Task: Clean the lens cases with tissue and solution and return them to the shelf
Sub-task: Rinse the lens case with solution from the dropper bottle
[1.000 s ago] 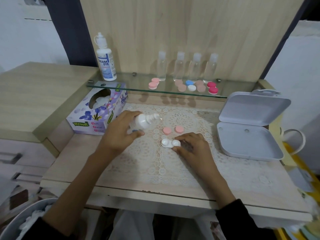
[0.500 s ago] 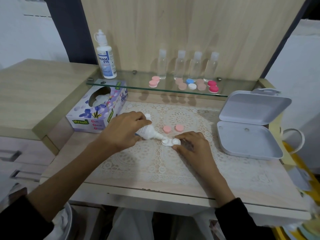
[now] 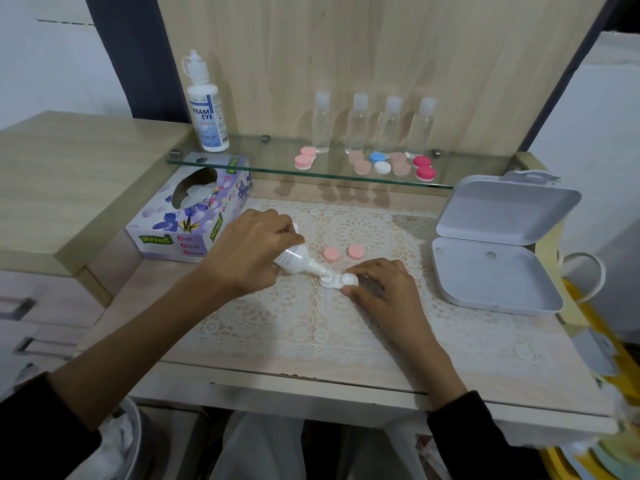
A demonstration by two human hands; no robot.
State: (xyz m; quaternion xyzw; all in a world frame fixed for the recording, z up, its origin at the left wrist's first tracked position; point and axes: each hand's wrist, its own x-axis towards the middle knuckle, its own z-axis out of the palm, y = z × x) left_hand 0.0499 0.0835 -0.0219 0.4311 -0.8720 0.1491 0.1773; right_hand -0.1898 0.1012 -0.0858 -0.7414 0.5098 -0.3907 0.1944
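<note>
Two hands meet at the middle of the lace mat (image 3: pixel 294 327). The left hand (image 3: pixel 251 252) grips a small bottle (image 3: pixel 298 261), tilted so its nozzle points down toward 4 o'clock, with the tip at the left well of the white case (image 3: pixel 337 280). Whether tip and well touch, I cannot tell. The right hand (image 3: pixel 379 291) pinches the right well of the case between thumb and fingertips, and the case lies flat on the mat.

Taking the case as the centre of the dial, two pink caps (image 3: pixel 330 253) lie on the mat near it at 12 o'clock, side by side and apart. A tissue box (image 3: pixel 173 237) sits at 10 o'clock, its far end under the glass shelf (image 3: pixel 263 161). A grey box (image 3: pixel 495 278) lies open at 3 o'clock, its lid leaning back.

On the shelf a tall bottle (image 3: pixel 207 112) stands upright at 11 o'clock. Four clear bottles (image 3: pixel 356 124) stand in a row at 12 to 1 o'clock against the wooden back (image 3: pixel 381 46). In front of them lie five closed cases (image 3: pixel 381 167): pink, beige, blue-and-white, beige, red. Dark sleeves (image 3: pixel 485 431) cover both forearms near the bottom edge.
</note>
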